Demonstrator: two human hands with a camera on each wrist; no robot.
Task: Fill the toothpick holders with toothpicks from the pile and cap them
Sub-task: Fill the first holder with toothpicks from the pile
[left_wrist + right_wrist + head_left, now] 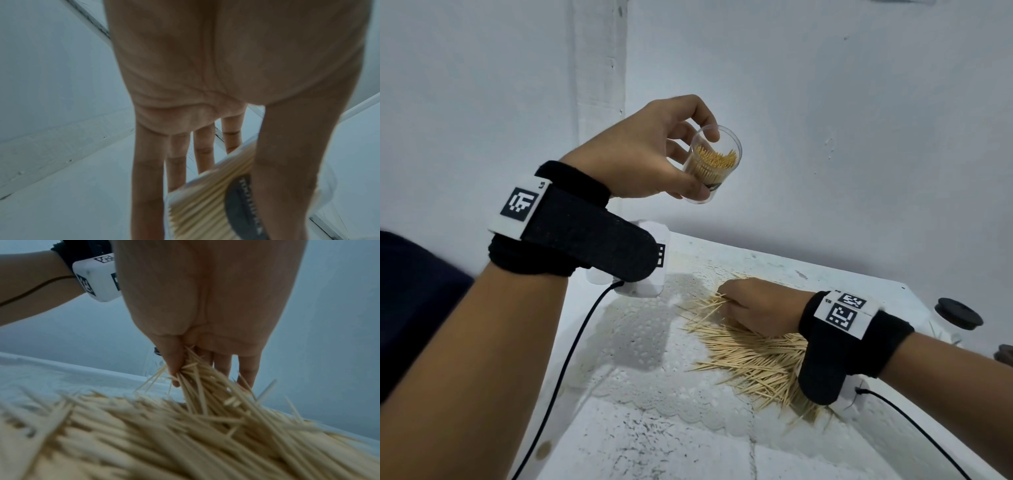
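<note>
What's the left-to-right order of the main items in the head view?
Left hand → clear toothpick holder it grips → right hand in the toothpick pile → black caps at the table's right edge.

Left hand (640, 150) raised, fingers curled in a grip; right hand (760, 308) lowered, fingers pinched.

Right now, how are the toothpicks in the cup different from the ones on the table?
The toothpicks in the cup stand packed side by side, held up in the air by the left hand. The toothpicks on the table lie loose and crisscrossed, with the right hand grabbing some. Both are pale wood.
</note>
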